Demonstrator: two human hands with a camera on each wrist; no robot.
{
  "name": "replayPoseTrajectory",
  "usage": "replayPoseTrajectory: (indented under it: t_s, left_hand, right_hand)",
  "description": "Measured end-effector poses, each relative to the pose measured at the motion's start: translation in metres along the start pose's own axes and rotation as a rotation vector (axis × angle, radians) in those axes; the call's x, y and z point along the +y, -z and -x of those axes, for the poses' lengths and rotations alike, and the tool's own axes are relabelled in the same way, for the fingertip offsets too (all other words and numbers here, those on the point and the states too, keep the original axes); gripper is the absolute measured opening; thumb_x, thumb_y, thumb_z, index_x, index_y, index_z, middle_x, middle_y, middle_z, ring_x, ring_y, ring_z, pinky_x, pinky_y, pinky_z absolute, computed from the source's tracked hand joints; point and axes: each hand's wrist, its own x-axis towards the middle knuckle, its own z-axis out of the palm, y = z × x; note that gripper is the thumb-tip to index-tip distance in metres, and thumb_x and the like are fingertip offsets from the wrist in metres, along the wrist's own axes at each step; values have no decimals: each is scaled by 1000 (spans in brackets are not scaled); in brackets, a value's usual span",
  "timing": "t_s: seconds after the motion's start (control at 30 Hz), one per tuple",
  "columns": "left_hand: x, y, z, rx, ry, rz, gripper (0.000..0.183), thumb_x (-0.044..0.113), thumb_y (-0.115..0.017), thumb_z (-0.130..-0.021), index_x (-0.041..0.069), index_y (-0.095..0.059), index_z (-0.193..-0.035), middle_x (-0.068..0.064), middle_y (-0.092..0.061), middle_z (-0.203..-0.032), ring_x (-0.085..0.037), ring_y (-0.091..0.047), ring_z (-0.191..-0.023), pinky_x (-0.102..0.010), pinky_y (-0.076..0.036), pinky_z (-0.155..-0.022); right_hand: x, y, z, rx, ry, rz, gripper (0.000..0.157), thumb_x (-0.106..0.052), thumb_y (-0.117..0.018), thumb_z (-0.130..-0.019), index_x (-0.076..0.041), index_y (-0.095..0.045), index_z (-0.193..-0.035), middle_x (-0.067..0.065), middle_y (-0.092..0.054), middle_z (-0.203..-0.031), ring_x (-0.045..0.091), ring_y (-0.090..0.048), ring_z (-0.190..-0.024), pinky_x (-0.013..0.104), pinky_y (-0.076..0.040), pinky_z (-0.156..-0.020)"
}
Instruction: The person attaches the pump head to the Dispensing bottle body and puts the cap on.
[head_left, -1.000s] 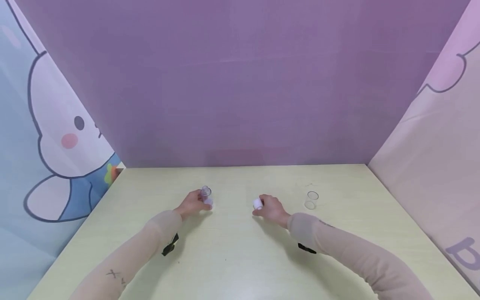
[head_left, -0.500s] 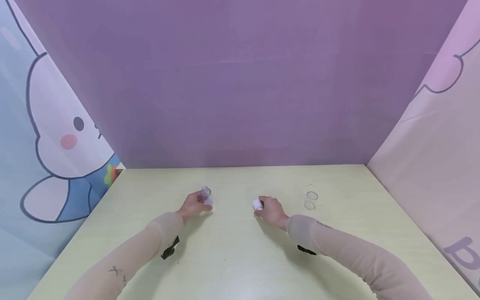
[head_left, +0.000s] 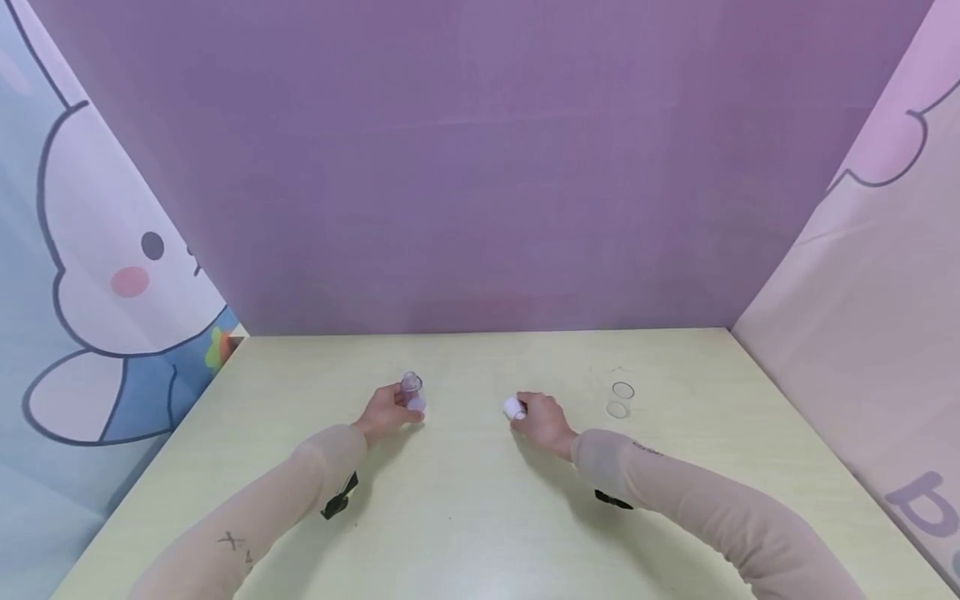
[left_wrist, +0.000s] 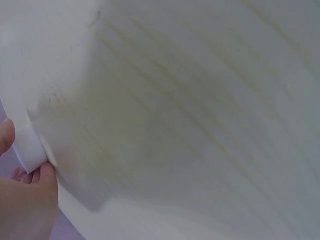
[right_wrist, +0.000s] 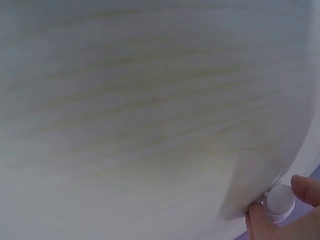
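Observation:
Left of the table's middle, my left hand (head_left: 382, 414) grips a small upright bottle (head_left: 412, 390) with a clear, narrow upper part and a whitish lower part. Its white lower body (left_wrist: 31, 151) shows between thumb and fingers in the left wrist view. My right hand (head_left: 546, 423) pinches a small white cap-like piece (head_left: 513, 408), tilted, a hand's length or so to the right of the bottle. A round, smooth end of this white piece (right_wrist: 280, 200) faces the right wrist camera; its other side is hidden by the fingers.
A clear, thin-walled cylinder (head_left: 620, 401) stands on the pale wooden table (head_left: 480, 508), right of my right hand. A purple panel (head_left: 480, 167) rises along the table's far edge, with printed cloths (head_left: 127, 233) at the sides.
Both hands stay nearly where they were, still holding the bottle and the white piece. The right thumb and fingers have shifted very slightly on the white piece.

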Motion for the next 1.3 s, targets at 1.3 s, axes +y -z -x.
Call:
replayPoseTrajectory:
  t_s: [1.3]
  left_hand:
    - [5, -2, 2, 7, 12, -40, 55, 0, -65, -79, -10, -43, -128, -28, -51, -125, -38, -50, -115, -44, -40, -99]
  right_hand:
    - [7, 14, -3, -43, -49, -169, 38, 3, -65, -78, 6, -60, -115, 21, -63, -112, 31, -60, -103, 39, -49, -86]
